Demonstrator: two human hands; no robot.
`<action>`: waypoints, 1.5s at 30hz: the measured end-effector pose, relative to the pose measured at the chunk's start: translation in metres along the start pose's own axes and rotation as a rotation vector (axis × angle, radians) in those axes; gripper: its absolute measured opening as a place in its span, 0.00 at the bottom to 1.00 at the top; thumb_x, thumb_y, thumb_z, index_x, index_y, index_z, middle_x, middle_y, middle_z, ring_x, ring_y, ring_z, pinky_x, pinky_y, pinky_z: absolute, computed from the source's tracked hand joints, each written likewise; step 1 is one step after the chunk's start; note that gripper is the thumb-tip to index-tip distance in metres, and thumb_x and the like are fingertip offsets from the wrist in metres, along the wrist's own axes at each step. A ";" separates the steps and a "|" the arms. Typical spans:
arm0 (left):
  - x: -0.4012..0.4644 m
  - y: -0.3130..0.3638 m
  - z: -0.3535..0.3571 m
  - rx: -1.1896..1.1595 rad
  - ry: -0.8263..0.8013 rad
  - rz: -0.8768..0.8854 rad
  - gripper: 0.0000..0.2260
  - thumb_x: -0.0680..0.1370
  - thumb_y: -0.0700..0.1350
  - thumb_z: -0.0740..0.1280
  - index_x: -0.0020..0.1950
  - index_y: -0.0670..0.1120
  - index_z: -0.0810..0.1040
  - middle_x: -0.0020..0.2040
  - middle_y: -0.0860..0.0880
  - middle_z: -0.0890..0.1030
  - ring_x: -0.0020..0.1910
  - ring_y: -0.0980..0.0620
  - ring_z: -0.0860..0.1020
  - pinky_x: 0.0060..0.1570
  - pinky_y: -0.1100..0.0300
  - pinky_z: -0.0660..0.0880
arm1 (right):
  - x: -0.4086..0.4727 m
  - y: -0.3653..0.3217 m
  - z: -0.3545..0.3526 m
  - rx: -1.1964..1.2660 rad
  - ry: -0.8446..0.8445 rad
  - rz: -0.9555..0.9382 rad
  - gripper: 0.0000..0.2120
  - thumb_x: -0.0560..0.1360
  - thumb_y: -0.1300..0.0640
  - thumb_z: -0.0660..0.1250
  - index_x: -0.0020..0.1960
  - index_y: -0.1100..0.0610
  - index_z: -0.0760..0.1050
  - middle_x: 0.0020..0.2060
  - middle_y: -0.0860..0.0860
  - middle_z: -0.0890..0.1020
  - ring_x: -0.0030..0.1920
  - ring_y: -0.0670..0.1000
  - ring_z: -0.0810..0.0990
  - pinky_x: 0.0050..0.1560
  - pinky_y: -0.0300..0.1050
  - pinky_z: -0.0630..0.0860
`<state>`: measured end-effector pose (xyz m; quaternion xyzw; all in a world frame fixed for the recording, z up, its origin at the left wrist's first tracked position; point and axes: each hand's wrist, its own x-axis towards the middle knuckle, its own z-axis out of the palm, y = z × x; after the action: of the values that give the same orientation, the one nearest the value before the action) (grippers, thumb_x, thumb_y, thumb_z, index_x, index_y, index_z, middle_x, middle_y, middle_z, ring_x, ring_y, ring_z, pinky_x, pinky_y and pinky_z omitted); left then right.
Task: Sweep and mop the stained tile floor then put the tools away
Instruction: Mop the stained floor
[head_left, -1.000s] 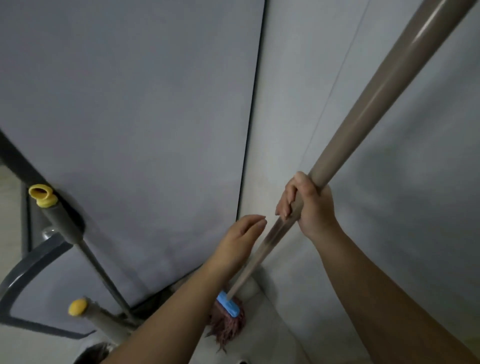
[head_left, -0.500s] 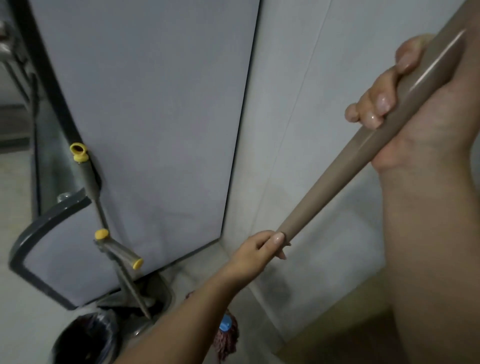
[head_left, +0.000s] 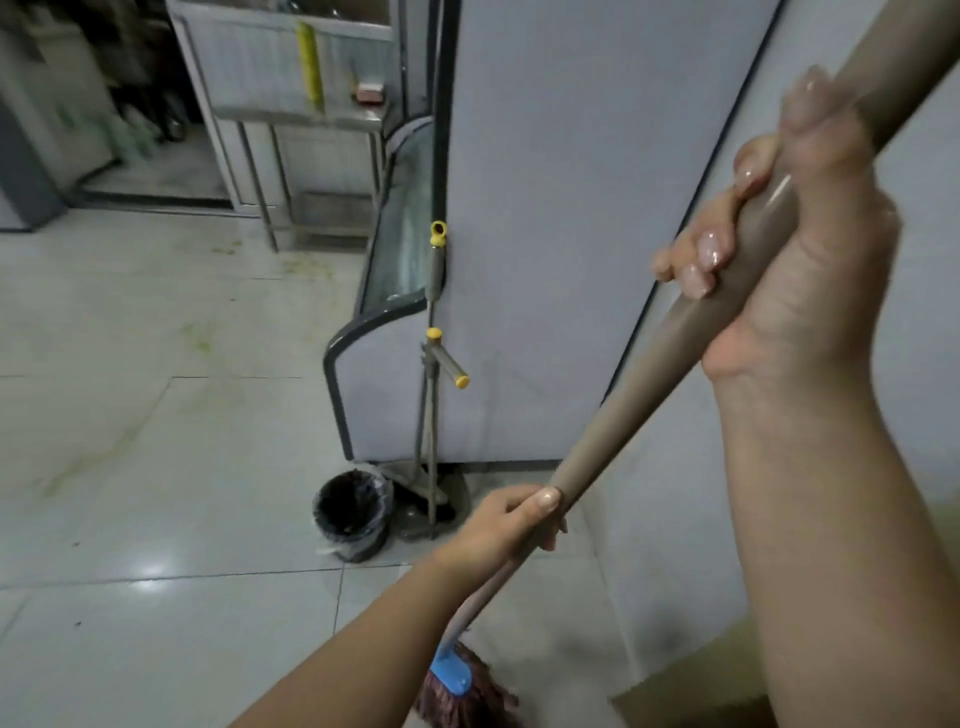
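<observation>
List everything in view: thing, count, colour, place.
long taupe mop handle: one, taupe, slanting from upper right to lower centre
reddish-brown string mop head with blue clamp: one, bottom centre, on the floor
grey squeeze mop with yellow caps: one, upright against the pale cabinet
pale grey cabinet: one, centre
black-lined small bin: one, at the cabinet's foot
pale stained tile floor: left
metal-legged table: one, upper left
left hand: grips the handle low
right hand: grips it high
</observation>
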<state>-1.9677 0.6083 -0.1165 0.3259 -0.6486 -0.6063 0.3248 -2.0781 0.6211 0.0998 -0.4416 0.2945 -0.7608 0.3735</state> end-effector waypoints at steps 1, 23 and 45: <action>-0.014 -0.002 -0.013 0.011 0.029 -0.012 0.22 0.64 0.66 0.56 0.35 0.48 0.75 0.31 0.49 0.76 0.28 0.64 0.73 0.33 0.72 0.67 | -0.005 0.007 0.008 0.044 -0.001 0.013 0.15 0.68 0.49 0.64 0.26 0.54 0.66 0.15 0.48 0.66 0.15 0.48 0.63 0.25 0.36 0.66; -0.287 -0.065 -0.391 0.368 0.891 -0.617 0.27 0.73 0.65 0.61 0.61 0.45 0.74 0.56 0.43 0.77 0.56 0.44 0.75 0.55 0.53 0.71 | -0.136 0.227 0.355 -0.286 -0.349 0.422 0.13 0.73 0.44 0.66 0.40 0.53 0.72 0.25 0.46 0.79 0.33 0.45 0.81 0.48 0.44 0.78; -0.351 0.014 -0.325 -0.848 1.420 -0.185 0.33 0.78 0.65 0.48 0.29 0.47 0.81 0.35 0.46 0.73 0.35 0.49 0.72 0.40 0.57 0.65 | -0.250 0.308 0.372 -0.010 -1.554 0.894 0.16 0.70 0.58 0.72 0.56 0.51 0.75 0.50 0.46 0.80 0.50 0.49 0.80 0.51 0.46 0.78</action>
<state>-1.5008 0.7086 -0.0938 0.5329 0.0235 -0.4736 0.7008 -1.5683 0.6160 -0.0905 -0.6778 0.1063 -0.0293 0.7269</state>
